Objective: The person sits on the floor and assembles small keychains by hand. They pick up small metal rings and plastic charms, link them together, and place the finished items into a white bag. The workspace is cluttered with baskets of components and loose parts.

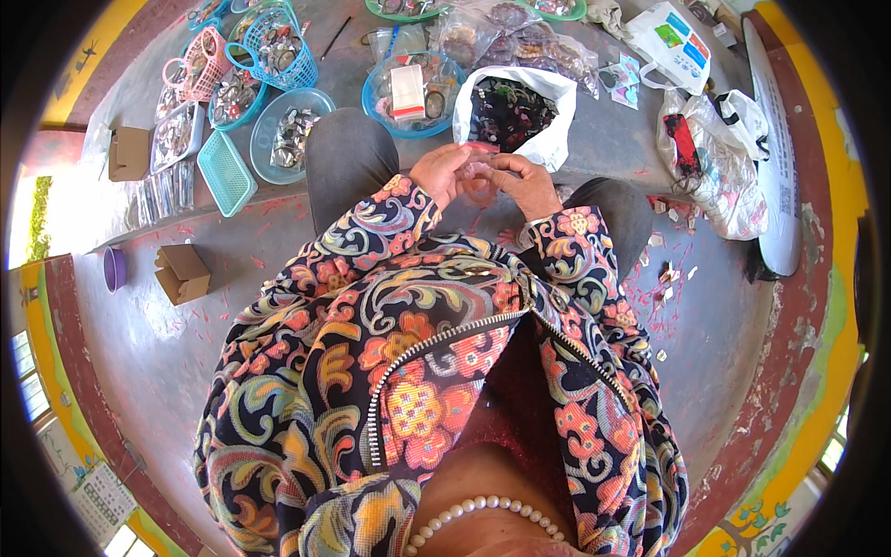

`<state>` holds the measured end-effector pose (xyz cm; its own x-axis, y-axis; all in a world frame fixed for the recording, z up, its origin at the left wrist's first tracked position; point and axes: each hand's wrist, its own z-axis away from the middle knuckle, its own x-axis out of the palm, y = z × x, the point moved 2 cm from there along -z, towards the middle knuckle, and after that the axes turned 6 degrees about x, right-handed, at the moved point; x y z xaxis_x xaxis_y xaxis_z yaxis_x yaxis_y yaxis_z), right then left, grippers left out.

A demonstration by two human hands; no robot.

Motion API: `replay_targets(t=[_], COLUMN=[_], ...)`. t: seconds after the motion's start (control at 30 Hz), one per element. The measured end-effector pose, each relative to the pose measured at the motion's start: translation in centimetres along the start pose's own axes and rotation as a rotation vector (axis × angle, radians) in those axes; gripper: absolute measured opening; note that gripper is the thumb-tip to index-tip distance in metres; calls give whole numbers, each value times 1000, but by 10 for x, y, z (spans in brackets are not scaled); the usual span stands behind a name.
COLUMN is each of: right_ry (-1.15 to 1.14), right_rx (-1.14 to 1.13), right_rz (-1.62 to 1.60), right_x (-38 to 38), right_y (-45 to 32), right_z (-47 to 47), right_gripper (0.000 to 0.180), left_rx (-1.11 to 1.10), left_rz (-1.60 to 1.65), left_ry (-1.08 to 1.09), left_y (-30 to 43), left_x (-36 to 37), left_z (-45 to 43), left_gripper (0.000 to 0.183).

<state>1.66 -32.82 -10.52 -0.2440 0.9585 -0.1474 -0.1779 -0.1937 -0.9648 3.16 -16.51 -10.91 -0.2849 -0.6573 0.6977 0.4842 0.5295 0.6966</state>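
Observation:
My left hand grips a small clear zip bag with a red top strip. Opposite it, the fingers of my right hand pinch a pale pink ring-shaped item, perhaps a beaded bracelet, at the bag. Whether the pink item lies inside the bag or against it, I cannot tell. Just beyond both hands stands a white plastic sack, its rim rolled open around many dark, glossy small pieces. A blue round basket beside it holds bagged items and a small white box with a red edge.
On the raised ledge at left are a blue bowl of bagged pieces, a mint basket and a blue handled basket. Clear bags lie at the back. Plastic bags sit at right. A cardboard box stands on the littered floor.

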Motion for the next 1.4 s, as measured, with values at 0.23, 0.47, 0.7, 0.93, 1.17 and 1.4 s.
replay_targets(t=[0.23,0.47,0.7,0.93,1.17,1.4], right_ry=[81,83,84,199,170,159], right_rx=[168,174,246,260,238,317], right_rz=[-207,-296,-280,-311,-299,-389], right_x=[-3,-3,-4,-3,-3,-2], right_y=[2,3,0,1,8,8], right_z=[3,3,5,3,-1,0], right_gripper=[22,25,23,19,20,21], left_rx=[-35,-69,-72,-92,-70,-14], left_rz=[53,-154,-89,-202,-184,-75], left_ry=[116,251,291,272,266,275], left_y=[0,-10,-14,-15,-21,-24], left_x=[4,-2,-8,-6,-12,-18], left_z=[4,2,1,1,-1,-4], left_gripper=[31,22,19,21,20,19])
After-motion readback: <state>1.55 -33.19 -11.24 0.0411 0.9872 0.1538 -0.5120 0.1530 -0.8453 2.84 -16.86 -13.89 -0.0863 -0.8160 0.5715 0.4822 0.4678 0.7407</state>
